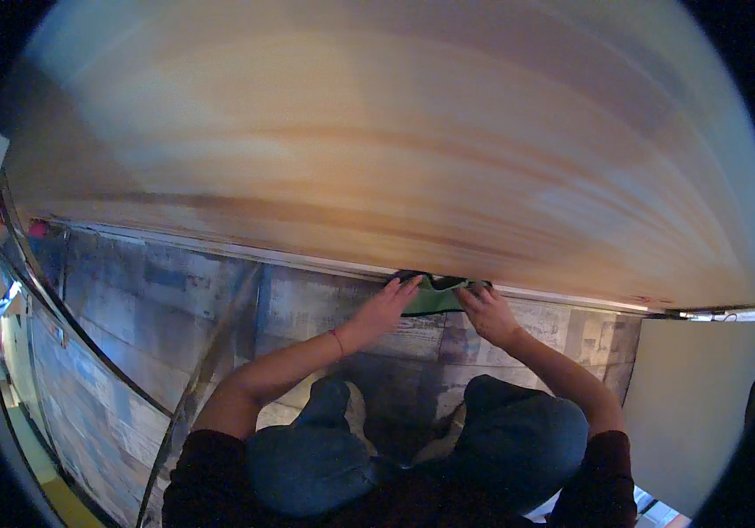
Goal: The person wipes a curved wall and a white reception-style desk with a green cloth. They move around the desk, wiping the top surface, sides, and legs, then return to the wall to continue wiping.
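A green cloth (pixel 433 302) with a dark border lies bunched along the pale strip (pixel 311 263) at the foot of a tall, streaked tan panel (pixel 364 152). My left hand (pixel 390 307) grips the cloth's left end, fingertips near the strip. At its right end, my right hand (pixel 491 315) pinches the cloth with bent fingers. The middle of the cloth sags into a fold between both hands. Part of its far edge is dark against the panel, and I cannot tell whether it is tucked under there.
My bent knees in blue trousers (pixel 314 462) are close below my hands. Worn-look patterned flooring (pixel 173 297) spreads to the left. A dark, thin rail (pixel 103 360) and a slanting strip (pixel 183 402) cross the left side. A plain pale surface (pixel 694 396) stands at right.
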{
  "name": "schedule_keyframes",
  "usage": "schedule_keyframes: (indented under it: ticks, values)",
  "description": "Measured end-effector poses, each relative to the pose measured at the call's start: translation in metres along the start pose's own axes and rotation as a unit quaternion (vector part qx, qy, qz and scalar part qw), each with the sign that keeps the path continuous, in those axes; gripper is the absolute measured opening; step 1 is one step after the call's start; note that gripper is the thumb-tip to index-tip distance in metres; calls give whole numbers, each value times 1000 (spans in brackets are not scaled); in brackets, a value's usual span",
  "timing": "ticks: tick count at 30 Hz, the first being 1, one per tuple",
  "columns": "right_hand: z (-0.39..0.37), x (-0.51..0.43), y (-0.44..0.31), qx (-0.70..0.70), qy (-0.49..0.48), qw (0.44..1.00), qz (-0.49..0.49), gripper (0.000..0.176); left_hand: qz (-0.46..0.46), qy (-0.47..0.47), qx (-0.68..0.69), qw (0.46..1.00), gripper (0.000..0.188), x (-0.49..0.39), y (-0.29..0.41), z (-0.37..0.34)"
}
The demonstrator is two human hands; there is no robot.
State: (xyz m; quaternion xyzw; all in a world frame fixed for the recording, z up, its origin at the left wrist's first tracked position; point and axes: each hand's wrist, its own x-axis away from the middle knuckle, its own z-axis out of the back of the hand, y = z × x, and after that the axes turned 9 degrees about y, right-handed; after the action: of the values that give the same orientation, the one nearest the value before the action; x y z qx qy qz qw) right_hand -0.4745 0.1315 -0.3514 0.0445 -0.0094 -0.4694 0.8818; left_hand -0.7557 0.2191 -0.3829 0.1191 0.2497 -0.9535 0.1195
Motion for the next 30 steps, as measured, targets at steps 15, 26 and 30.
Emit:
schedule_keyframes:
  ticks: [15, 26, 30]
  values:
    - [-5, 17, -18, -43, 160, 962, -215, 57, 127, 25, 218, 967, 61, -30, 8, 15]
    - [0, 69, -1, -73, 252, 893, -366, 53, -5, 31, 257, 966, 55, -93, 26, 9]
    - [3, 65, -7, -86, 248, 887, -379, 56, -24, 10, 222, 975, 58, -90, 26, 7]
